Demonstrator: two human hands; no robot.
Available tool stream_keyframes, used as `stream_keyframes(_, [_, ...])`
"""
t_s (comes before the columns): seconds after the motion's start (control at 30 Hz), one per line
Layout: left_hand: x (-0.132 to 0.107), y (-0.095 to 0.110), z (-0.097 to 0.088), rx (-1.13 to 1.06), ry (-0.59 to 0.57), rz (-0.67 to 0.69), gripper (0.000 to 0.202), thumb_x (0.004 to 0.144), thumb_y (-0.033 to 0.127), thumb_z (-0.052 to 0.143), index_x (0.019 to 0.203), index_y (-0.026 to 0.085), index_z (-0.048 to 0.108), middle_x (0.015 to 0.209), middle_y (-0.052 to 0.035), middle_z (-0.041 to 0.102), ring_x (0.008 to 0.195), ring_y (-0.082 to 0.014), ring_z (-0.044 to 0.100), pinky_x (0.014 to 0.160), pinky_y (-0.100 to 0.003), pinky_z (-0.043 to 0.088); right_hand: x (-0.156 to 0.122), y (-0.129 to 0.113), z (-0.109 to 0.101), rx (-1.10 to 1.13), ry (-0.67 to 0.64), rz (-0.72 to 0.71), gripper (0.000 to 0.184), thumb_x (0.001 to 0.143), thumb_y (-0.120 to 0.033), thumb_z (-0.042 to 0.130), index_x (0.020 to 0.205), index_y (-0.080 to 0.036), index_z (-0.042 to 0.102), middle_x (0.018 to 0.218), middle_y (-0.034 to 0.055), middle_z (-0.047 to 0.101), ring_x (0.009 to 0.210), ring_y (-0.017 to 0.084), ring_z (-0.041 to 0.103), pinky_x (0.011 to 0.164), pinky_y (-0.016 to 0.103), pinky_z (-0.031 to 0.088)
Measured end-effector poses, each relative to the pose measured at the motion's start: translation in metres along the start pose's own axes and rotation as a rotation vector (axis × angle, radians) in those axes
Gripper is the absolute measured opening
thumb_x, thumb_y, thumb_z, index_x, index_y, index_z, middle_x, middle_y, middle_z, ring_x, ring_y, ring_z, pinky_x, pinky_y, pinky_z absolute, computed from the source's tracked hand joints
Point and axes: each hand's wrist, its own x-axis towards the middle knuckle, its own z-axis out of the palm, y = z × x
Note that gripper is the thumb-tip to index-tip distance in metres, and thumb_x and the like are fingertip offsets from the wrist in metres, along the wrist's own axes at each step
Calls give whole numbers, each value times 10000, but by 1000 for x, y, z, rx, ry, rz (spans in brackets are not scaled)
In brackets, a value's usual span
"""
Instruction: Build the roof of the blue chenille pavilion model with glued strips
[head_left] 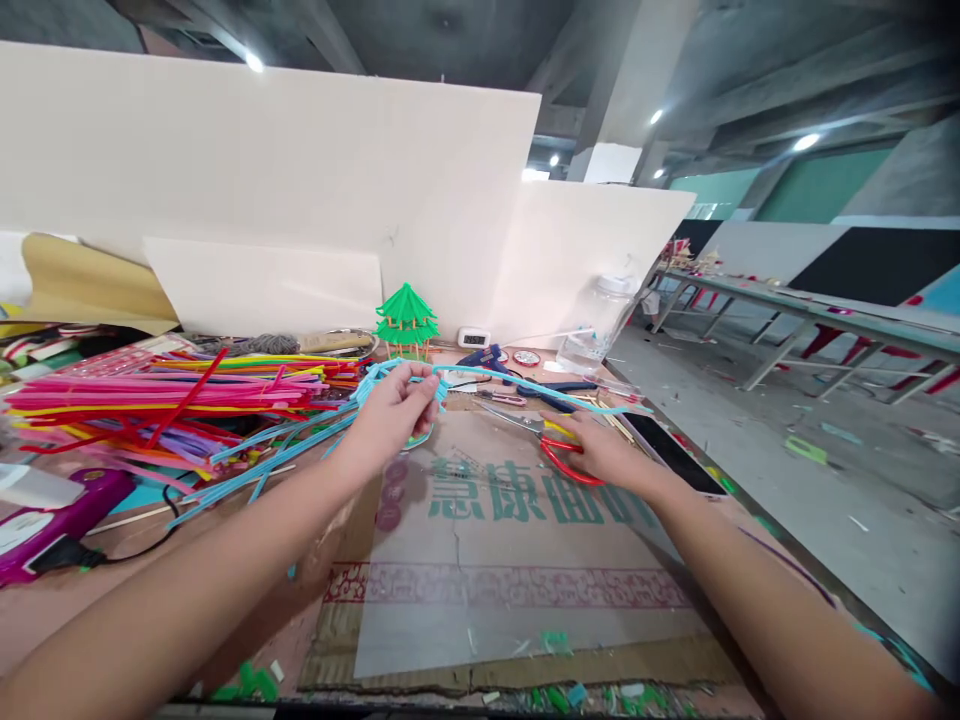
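My left hand [399, 405] is closed, pinching a light blue pipe cleaner [517, 380] that stretches out to the right. Behind and beside that hand is a light blue piece [367, 382] made of pipe cleaners, partly hidden by my fingers. My right hand [596, 445] has its fingers on the handle of the red-handled scissors [559, 465], which lie over the board with the blades pointing left. A yellow part shows under the fingers. Just behind my left hand stands a small green tiered-roof model [406, 315] on thin sticks.
On the left lie a pile of coloured pipe cleaners [172, 395] and a purple device [101, 500]. A printed cardboard sheet [420, 630] covers the table front. A phone [675, 455], a glue gun [484, 358] and a clear plastic jar [596, 320] are towards the right and back.
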Motion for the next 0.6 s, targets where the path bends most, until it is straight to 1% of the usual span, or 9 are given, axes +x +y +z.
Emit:
stream_keyframes(0.07, [-3, 3, 5, -37, 1, -54, 419, 737, 553, 672, 814, 175, 510, 555, 50, 564, 426, -67, 481, 423, -185, 365, 2, -6, 1, 91, 16, 22, 562, 767, -173, 573, 1324, -232, 522, 1210, 124, 612, 1058, 278, 595, 906, 404, 463])
stream_keyframes(0.1, [-5, 6, 8, -66, 1, -73, 417, 725, 548, 684, 782, 167, 524, 575, 33, 583, 441, -68, 494, 435, -188, 378, 2, -11, 0, 154, 29, 20, 509, 793, -205, 563, 1299, -216, 518, 1192, 122, 614, 1061, 276, 590, 911, 406, 464])
stream_keyframes(0.13, [-6, 9, 12, -114, 14, -81, 408, 718, 536, 694, 766, 162, 537, 586, 22, 593, 451, -68, 499, 437, -187, 377, 1, -17, -1, 220, 24, 6, 467, 815, -242, 556, 1278, -203, 508, 1147, 115, 624, 1022, 264, 599, 892, 397, 477])
stream_keyframes(0.2, [-8, 15, 17, -212, 54, -87, 382, 718, 509, 703, 770, 157, 563, 593, 17, 601, 460, -65, 499, 436, -181, 368, -1, -34, -4, 319, -30, -36, 443, 835, -321, 558, 1252, -193, 482, 1024, 85, 630, 893, 233, 611, 815, 371, 509])
stream_keyframes(0.3, [-10, 18, 19, -309, 82, -87, 361, 718, 484, 713, 782, 156, 575, 582, 20, 599, 458, -60, 493, 425, -171, 350, -9, -59, -9, 333, -100, -34, 464, 817, -368, 584, 1232, -198, 466, 967, 62, 612, 842, 223, 600, 800, 376, 516])
stream_keyframes(0.4, [-12, 11, 15, -329, 76, -99, 360, 725, 485, 707, 784, 156, 569, 581, 21, 597, 459, -61, 492, 425, -169, 347, -14, -78, -12, 373, -159, -25, 515, 807, -380, 602, 1264, -201, 445, 1069, 87, 595, 905, 230, 601, 853, 389, 503])
stream_keyframes(0.5, [-13, 0, 9, -286, 57, -109, 354, 743, 483, 688, 795, 155, 566, 612, 11, 607, 490, -74, 519, 445, -177, 366, -17, -87, -14, 466, -219, -78, 528, 884, -441, 514, 1347, -217, 394, 1225, 114, 542, 1050, 241, 568, 939, 400, 460])
stream_keyframes(0.57, [-13, -7, 7, -243, 31, -110, 344, 758, 476, 673, 790, 152, 563, 651, 2, 614, 521, -81, 535, 469, -185, 385, -18, -93, -13, 490, -221, -90, 539, 907, -491, 468, 1357, -208, 381, 1207, 118, 538, 1055, 244, 552, 935, 401, 453])
stream_keyframes(0.6, [-12, -10, 6, -220, 18, -108, 337, 766, 470, 665, 786, 150, 563, 663, 1, 611, 534, -81, 535, 483, -189, 392, -18, -95, -12, 498, -218, -90, 543, 909, -518, 453, 1342, -198, 388, 1137, 111, 554, 990, 235, 562, 888, 390, 470])
